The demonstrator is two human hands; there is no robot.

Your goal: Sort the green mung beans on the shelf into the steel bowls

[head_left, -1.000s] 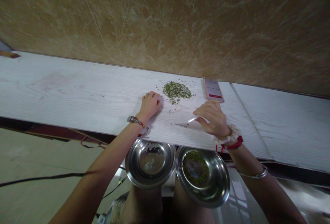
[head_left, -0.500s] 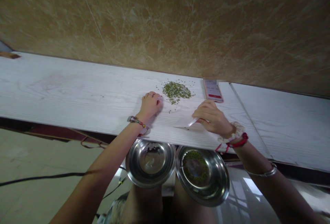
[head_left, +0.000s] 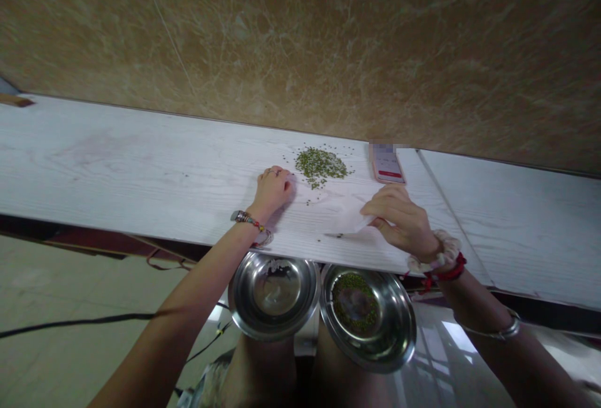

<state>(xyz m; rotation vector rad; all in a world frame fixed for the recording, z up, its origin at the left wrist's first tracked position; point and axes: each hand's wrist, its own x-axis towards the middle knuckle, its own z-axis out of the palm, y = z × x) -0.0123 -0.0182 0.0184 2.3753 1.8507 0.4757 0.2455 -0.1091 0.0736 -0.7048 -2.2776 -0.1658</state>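
Observation:
My left hand [head_left: 273, 190] rests on the white tabletop with its fingers curled, just left of a spread pile of green beans [head_left: 322, 164] mixed with some white grains. What its fingertips pinch, if anything, is hidden. My right hand [head_left: 397, 217] pinches a thin whitish sheet [head_left: 353, 215], which slants down to the left over the tabletop. A few dark specks [head_left: 339, 235] lie by its lower edge. Below the table edge, the left steel bowl [head_left: 239, 317] has some white grains in it. The right steel bowl [head_left: 399, 339] contains green beans.
A phone [head_left: 389, 164] with a lit screen lies against the wall, beyond my right hand. The brown marbled wall [head_left: 300, 51] bounds the table's far side. Both bowls sit at my knees, under the front edge. A black cable [head_left: 94, 320] runs at the lower left.
My right hand has moved to the right and slightly toward me, turning the whitish sheet so its broad face shows. Dark specks now show more plainly near the table's front edge. My left hand stays put.

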